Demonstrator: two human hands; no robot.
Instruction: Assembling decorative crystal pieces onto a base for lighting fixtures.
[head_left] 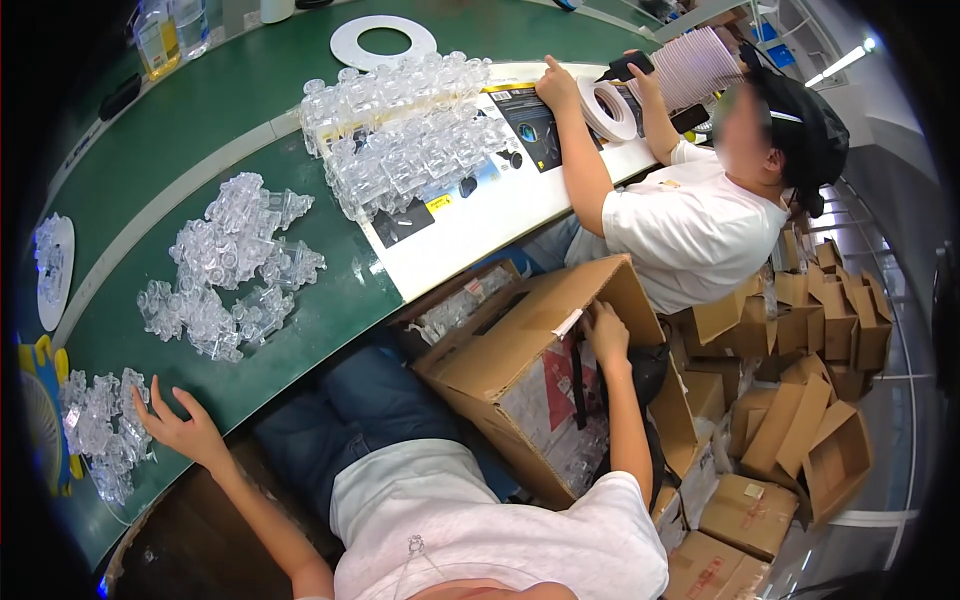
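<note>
My left hand (pixel 182 428) is open over the table's near edge, fingers spread. Its fingertips are beside a small pile of clear plastic parts (pixel 105 430) and hold nothing that I can see. My right hand (pixel 607 338) reaches into an open cardboard box (pixel 480 375) at my side, near its far inner corner. Those fingers are partly hidden, so their grip is unclear. Inside the box are clear plastic parts (pixel 580 462) and something red and white (pixel 548 395). A larger loose heap of clear parts (pixel 225 265) lies on the green table (pixel 330 275).
Rows of clear parts (pixel 410 150) stand on a white printed board (pixel 450 245). A white ring (pixel 383 42) lies behind them. Across to the right, a co-worker (pixel 690 220) holds a black object (pixel 628 67) near a white roll (pixel 608 110). Cardboard boxes (pixel 745 515) crowd the floor at right.
</note>
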